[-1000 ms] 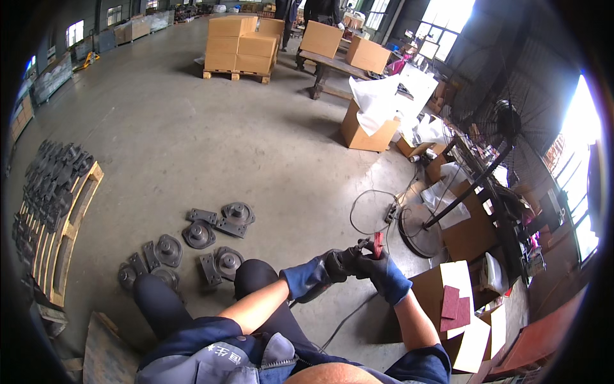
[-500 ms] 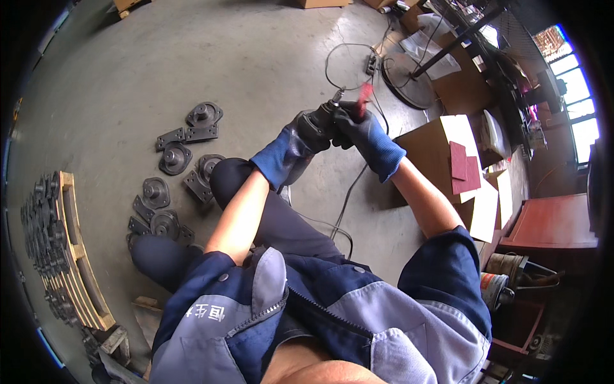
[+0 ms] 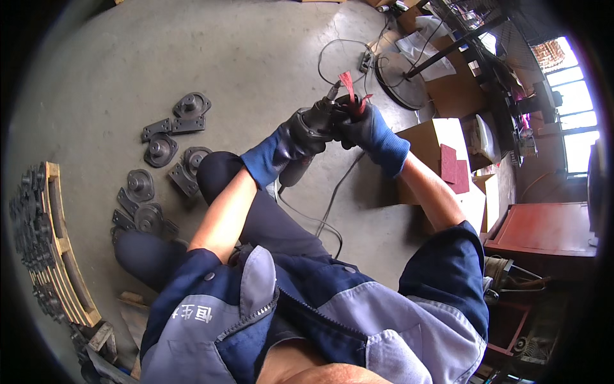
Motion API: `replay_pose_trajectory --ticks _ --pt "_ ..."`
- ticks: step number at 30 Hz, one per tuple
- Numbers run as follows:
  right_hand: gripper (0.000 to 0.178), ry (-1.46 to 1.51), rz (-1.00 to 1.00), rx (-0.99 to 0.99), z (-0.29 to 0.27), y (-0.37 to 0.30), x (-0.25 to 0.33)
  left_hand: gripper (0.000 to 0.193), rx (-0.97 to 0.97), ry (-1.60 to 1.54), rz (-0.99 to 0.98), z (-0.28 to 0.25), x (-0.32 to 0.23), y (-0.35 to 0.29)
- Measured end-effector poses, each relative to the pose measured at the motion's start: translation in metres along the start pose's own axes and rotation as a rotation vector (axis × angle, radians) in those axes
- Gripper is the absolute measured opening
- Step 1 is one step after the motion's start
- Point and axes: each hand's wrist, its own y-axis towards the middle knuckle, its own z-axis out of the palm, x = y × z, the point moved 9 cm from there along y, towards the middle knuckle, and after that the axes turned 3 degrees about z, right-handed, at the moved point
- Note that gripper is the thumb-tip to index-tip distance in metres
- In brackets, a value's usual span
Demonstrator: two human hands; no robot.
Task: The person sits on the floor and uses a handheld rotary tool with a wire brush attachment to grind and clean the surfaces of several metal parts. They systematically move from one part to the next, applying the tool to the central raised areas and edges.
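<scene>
My left hand, in a blue glove with a black coated palm, grips a dark die grinder. Its metal spindle points up and away from me, and its rear body slants down toward my knee. My right hand, gloved alike, is closed at the grinder's front end. A frayed red strip, cloth-like or abrasive, sticks up out of its fingers, beside the spindle. Gloves hide the strip's lower part. Dark metal flange parts with round hubs and drilled plates lie on the floor to the left.
A wooden pallet stacked with dark metal parts stands far left. At right is a cardboard box with dark red pads on it. A round stand base and a cable lie on the floor. A red cabinet is further right.
The red strip, blurred before, now stands sharper and nearer the spindle, with a second end showing by the fingers. More of the grinder's rear body shows. The view has shifted slightly.
</scene>
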Motion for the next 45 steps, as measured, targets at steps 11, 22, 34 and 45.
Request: replay_pose_trajectory --ticks 11,22,34,45 --pt "0.01 0.062 0.019 0.186 -0.004 -0.003 0.009 0.03 0.173 -0.247 0.003 0.011 0.021 -0.001" --pt "0.011 0.033 0.068 0.166 -0.004 -0.017 0.037 0.05 0.192 -0.382 -0.071 0.02 0.014 -0.011" --pt "0.017 0.032 0.087 0.223 0.013 -0.018 0.036 0.037 0.071 -0.017 0.199 0.015 0.02 0.011" --pt "0.012 -0.056 0.225 0.063 0.016 -0.018 0.037 0.034 0.127 -0.165 0.038 0.023 0.035 -0.004"
